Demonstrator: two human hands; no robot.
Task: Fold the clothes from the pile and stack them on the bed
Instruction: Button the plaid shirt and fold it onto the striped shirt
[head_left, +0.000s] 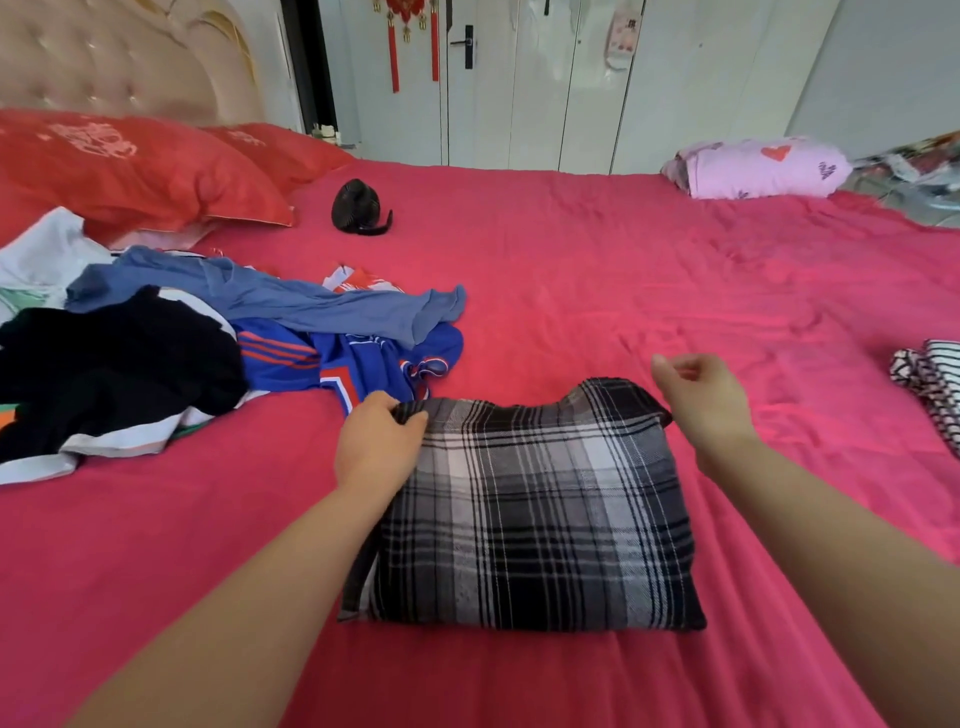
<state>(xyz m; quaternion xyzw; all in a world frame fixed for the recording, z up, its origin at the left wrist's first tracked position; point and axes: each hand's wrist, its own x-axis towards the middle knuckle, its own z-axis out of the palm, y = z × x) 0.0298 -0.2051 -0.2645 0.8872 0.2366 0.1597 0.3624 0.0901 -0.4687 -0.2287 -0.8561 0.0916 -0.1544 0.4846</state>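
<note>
A black-and-white plaid garment (535, 514) lies folded into a rectangle on the red bed (623, 270), in the middle foreground. My left hand (376, 441) pinches its far left corner. My right hand (701, 397) hovers just beyond the far right corner with fingers loosely curled, holding nothing. The pile of unfolded clothes (156, 353) sprawls at the left: a black piece, a blue jersey with orange stripes, a grey-blue shirt and white items. A striped black-and-white garment (930, 384) lies at the right edge.
Two red pillows (135, 171) lean on the padded headboard at back left. A small black fan (358, 208) sits near them. A pink rolled quilt with hearts (758, 169) rests at the far right corner. White wardrobe doors stand behind the bed.
</note>
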